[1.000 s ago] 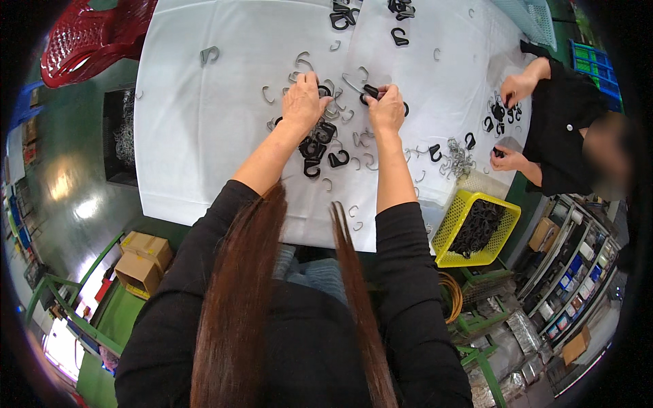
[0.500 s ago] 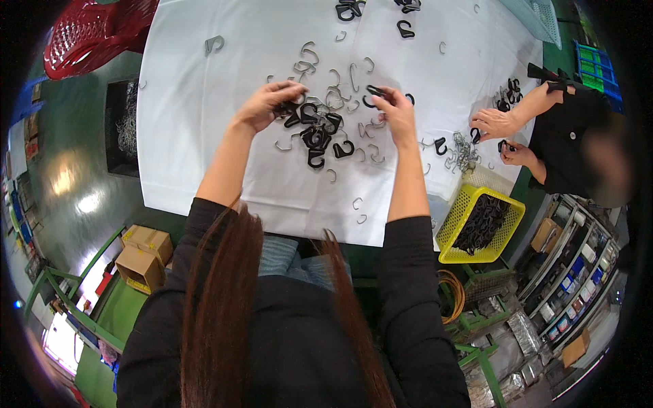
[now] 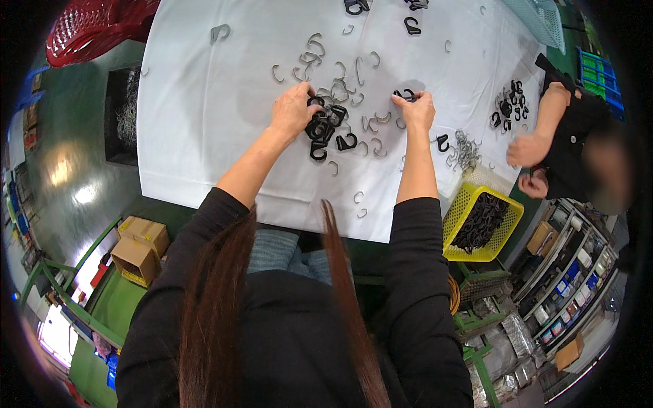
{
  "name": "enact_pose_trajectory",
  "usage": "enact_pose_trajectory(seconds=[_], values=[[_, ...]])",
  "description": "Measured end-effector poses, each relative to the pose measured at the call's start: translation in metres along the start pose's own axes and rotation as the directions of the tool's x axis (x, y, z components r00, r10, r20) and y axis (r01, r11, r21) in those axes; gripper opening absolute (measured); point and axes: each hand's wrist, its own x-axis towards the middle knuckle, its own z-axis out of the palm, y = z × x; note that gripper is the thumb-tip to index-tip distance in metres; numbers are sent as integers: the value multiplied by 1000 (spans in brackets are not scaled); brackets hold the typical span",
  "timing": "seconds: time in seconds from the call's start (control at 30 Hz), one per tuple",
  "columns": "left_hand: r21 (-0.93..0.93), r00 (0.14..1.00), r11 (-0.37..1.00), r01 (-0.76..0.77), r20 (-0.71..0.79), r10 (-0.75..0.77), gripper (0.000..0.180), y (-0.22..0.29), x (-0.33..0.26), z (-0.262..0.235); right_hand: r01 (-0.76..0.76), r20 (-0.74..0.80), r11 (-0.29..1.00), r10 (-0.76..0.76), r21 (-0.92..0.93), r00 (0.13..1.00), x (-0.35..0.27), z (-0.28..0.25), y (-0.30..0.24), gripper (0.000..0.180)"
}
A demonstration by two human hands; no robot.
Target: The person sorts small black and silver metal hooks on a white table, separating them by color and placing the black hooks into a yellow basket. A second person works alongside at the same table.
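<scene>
Head view: the left hand [image 3: 294, 109] is closed on the pile of black hooks [image 3: 325, 129] mid-table, and the right hand [image 3: 416, 109] pinches one black hook [image 3: 405, 94]. Loose grey wire hooks [image 3: 360, 204] near the white table's [image 3: 197, 122] front edge could get swept off by a sleeve.

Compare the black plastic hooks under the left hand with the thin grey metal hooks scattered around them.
The black plastic hooks are thick, dark and bunched in a pile at the left hand; the thin grey metal hooks are slim, pale and lie spread singly over the white table. Both kinds are curved, open hook shapes.
</scene>
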Motion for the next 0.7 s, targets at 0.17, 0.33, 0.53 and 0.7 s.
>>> enact_pose_trajectory(seconds=[0.17, 0.33, 0.53, 0.7], values=[[-326, 894, 910, 257, 438, -96, 21, -8, 7, -33, -288, 500, 761, -55, 581, 864, -31, -26, 4, 31], [-708, 756, 358, 609, 654, 8, 22, -20, -9, -89, -611, 607, 120, -364, 782, 706, -82, -48, 12, 15], [-780, 795, 188, 597, 607, -7, 19, -9, -26, -67, -59, 587, 900, -231, 433, 776, -88, 1, -45, 27], [-300, 950, 914, 274, 235, -208, 22, 3, -84, -34, 400, 392, 916, -368, -1, 843, -95, 11, -66, 36]])
